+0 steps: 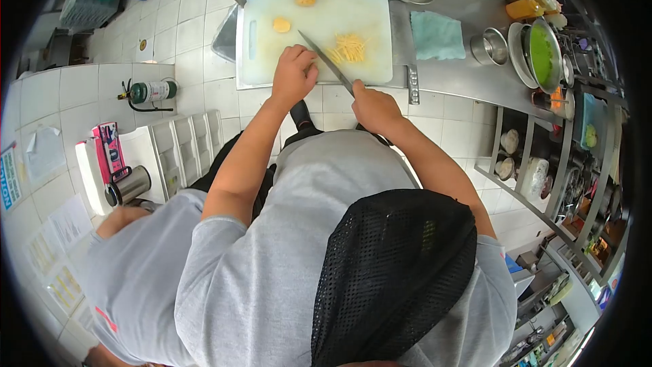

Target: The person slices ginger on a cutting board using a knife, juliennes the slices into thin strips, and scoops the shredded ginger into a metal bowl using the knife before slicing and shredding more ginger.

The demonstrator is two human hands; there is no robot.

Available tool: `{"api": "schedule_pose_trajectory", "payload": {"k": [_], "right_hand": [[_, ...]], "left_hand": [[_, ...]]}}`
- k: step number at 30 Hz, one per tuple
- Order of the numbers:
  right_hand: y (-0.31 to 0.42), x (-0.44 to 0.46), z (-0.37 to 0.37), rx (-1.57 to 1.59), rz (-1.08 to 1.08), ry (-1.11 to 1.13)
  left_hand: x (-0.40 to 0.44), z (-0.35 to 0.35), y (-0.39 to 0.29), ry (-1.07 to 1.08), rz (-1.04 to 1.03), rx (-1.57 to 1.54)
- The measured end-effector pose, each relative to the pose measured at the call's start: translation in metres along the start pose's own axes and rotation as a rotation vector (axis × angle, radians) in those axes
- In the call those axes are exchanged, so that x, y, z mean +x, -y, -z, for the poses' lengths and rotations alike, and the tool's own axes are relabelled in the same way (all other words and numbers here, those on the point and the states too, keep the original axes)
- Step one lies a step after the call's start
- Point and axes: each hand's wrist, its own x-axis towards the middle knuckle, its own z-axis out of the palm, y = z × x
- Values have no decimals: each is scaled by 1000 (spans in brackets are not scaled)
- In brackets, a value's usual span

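My right hand (377, 110) is closed around the handle of the knife (326, 58), whose blade slants over the cutting board (370, 15) on the counter (441, 80). My left hand (295, 76) has its fingers curled at the board; whether they pinch something, I cannot tell. The thin yellow strips (350, 48) lie in a pile just beside the blade. One peeled piece (281, 24) lies apart, beyond my left hand. It looks firm, light and perhaps a little slippery, so I would take its sides with bent fingertips. The strips seem easy to scatter; I would gather them softly from below.
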Motion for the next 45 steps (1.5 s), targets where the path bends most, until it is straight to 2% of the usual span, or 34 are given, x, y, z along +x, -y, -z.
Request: {"api": "schedule_pose_trajectory", "payload": {"k": [6, 10, 12, 14, 16, 21, 24, 26, 27, 29, 38, 41, 45], "right_hand": [[-28, -11, 5, -20, -42, -61], [-32, -27, 27, -5, -76, -130], [-32, -37, 38, -4, -88, -150], [-37, -43, 38, -2, -100, -168], [-44, -48, 30, 34, -4, -387], [-47, -60, 33, -48, -80, -438], [-50, -58, 29, -112, -84, -485], [-52, -59, 26, -127, -100, -495], [-52, -59, 25, -137, -91, -504], [-54, -63, 26, -149, -86, -515], [-72, -138, 80, -301, -98, -427], [-81, -158, 97, -52, -221, -341], [-97, -143, 77, 185, -208, -380]], "left_hand": [[9, 12, 1, -104, 103, 74], [8, 8, -5, -39, 42, 96], [0, -4, -10, 63, -40, 192], [-1, -21, -18, 31, -72, 179], [7, -31, -35, 30, -87, 114], [38, -30, -54, -70, -57, 84], [43, -22, -71, 7, -99, 65], [43, -22, -84, 167, -182, 124], [41, -27, -83, 170, -185, 121], [35, -40, -77, 318, -160, 184], [43, -51, -36, 402, -17, 275], [44, -48, -25, 347, -42, 190], [49, -34, -23, 258, 2, 38]]}}
